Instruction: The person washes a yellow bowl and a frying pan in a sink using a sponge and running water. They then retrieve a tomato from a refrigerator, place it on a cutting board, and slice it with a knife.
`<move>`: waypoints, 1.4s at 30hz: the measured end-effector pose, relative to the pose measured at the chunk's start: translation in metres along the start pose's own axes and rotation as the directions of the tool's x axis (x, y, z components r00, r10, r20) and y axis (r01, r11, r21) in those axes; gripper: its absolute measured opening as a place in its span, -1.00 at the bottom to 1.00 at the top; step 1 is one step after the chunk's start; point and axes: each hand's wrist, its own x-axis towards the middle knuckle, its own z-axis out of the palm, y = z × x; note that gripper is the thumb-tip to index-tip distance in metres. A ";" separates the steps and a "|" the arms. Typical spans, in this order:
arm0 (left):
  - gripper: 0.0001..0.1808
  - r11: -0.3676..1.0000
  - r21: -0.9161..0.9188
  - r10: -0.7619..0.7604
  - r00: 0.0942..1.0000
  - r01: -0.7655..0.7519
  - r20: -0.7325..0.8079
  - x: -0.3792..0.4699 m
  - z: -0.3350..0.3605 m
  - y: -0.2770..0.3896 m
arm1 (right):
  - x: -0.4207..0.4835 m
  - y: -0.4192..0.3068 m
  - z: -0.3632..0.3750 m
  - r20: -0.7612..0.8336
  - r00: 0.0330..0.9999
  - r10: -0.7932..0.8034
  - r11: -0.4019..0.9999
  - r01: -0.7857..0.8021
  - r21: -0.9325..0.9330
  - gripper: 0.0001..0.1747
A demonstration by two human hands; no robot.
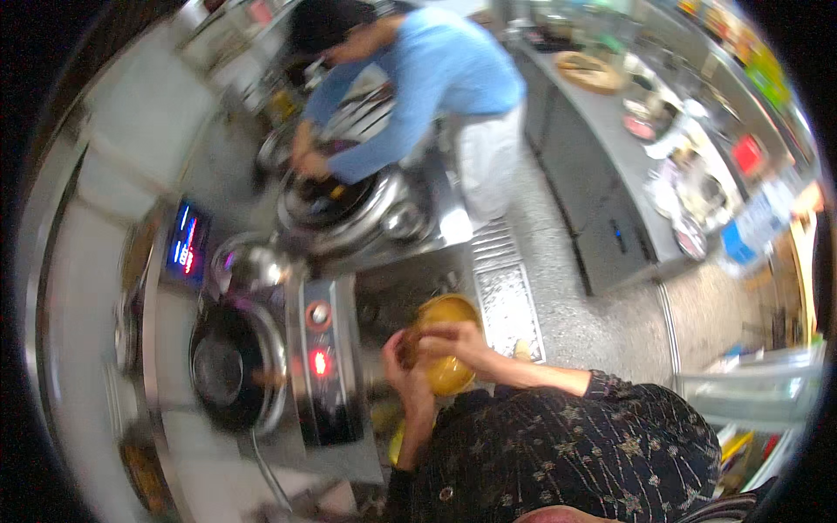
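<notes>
My left hand [410, 382] curls around a small brown lump [409, 348], blurred and probably some food. From the right, the fingers of my right hand [461, 342] close on the same lump. Directly beneath both hands is a round yellow bowl [451, 380], close in front of my body; my hands and wrists cover part of it. What lies inside the bowl is too blurred to tell.
Left of my hands, a black wok [225, 372] sits on an induction cooker with a lit red display [320, 362]. A co-worker in a blue top [451, 59] leans over another wok [327, 196]. Along the right runs a counter [605, 150] with dishes.
</notes>
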 end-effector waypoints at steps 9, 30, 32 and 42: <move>-0.32 0.836 -0.398 -0.387 0.920 0.378 0.061 0.020 0.034 -0.023 | -0.056 -0.006 -0.190 0.224 0.973 0.053 0.985 -0.014 -0.174 -0.66; -0.29 0.770 -0.249 -0.515 0.803 0.587 0.301 0.049 0.225 -0.009 | -0.051 0.012 -0.305 -0.242 0.935 0.258 0.960 -0.221 0.170 -0.50; -0.29 0.760 -0.267 -0.527 0.802 0.593 0.281 0.057 0.225 -0.008 | -0.033 0.018 -0.312 -0.263 0.934 0.243 0.970 -0.225 0.096 -0.48; -0.38 0.880 -0.058 -0.459 0.876 0.471 0.150 0.087 0.171 -0.031 | 0.053 -0.006 -0.300 -0.175 0.981 0.086 0.903 -0.151 -0.402 -0.56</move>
